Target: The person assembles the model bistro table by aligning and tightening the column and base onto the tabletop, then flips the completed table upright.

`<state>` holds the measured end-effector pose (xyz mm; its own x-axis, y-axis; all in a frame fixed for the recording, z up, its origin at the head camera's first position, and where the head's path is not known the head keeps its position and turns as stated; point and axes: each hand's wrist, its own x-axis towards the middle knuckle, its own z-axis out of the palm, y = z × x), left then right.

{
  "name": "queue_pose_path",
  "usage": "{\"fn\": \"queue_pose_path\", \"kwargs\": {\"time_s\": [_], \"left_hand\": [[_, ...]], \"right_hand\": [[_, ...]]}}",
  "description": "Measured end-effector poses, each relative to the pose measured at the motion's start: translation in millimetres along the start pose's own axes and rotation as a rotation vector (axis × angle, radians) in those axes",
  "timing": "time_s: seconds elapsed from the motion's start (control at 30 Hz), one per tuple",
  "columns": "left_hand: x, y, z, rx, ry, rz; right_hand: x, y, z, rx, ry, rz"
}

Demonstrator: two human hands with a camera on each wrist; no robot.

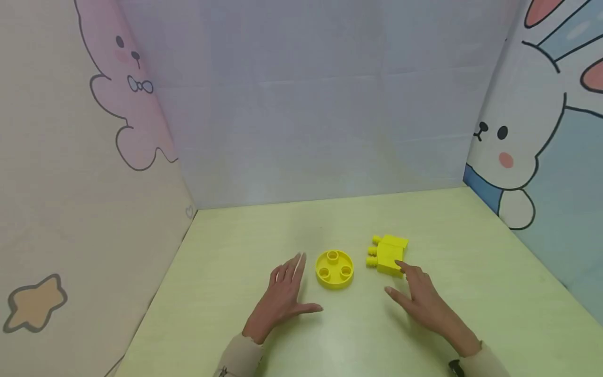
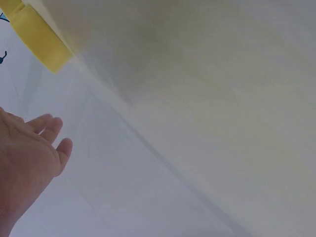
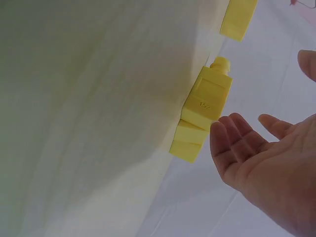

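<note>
On the table lies a yellow round disc (image 1: 334, 277) with three raised rings inside its rim. To its right is a yellow block-shaped piece (image 1: 389, 255) with three knobs along its left side; raised marks show on its end in the right wrist view (image 3: 203, 101). My left hand (image 1: 280, 294) is spread, fingers extended, just left of the disc and apart from it. My right hand (image 1: 423, 299) has its fingers loosely extended; one fingertip overlaps the block's near edge in the head view, and I cannot tell whether it touches. Neither hand holds anything.
The pale yellow table (image 1: 235, 235) meets a plain whitish backdrop (image 1: 325, 104) at its far edge. Side panels with cartoon drawings stand at left (image 1: 94, 220) and right (image 1: 570, 167). In the left wrist view, part of a yellow piece (image 2: 42, 39) shows at the top left.
</note>
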<state>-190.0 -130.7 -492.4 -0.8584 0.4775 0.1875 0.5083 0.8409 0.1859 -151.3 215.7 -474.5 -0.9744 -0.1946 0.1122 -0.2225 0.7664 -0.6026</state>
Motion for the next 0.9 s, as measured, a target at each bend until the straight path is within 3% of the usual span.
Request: {"fn": "queue_pose_path", "kwargs": {"time_s": [0.1,0.23,0.4,0.63,0.9], "left_hand": [[20.3,0.0,1.7,-0.092,-0.035,0.019],[42.2,-3.8,5.2,-0.201,-0.093,-0.007],[60.7,-11.5,12.5,-0.238,-0.189,-0.033],[74.1,-18.7,21.3,-0.205,-0.240,-0.015],[78.2,-17.4,20.8,-0.241,-0.254,-0.024]], "right_hand": [[9,7,-4,0.067,0.009,0.017],[19,18,-7,0.075,0.037,0.030],[28,31,-12,0.075,0.017,0.044],[35,41,-16,0.115,-0.073,0.049],[40,43,-19,0.079,-0.086,0.063]]}}
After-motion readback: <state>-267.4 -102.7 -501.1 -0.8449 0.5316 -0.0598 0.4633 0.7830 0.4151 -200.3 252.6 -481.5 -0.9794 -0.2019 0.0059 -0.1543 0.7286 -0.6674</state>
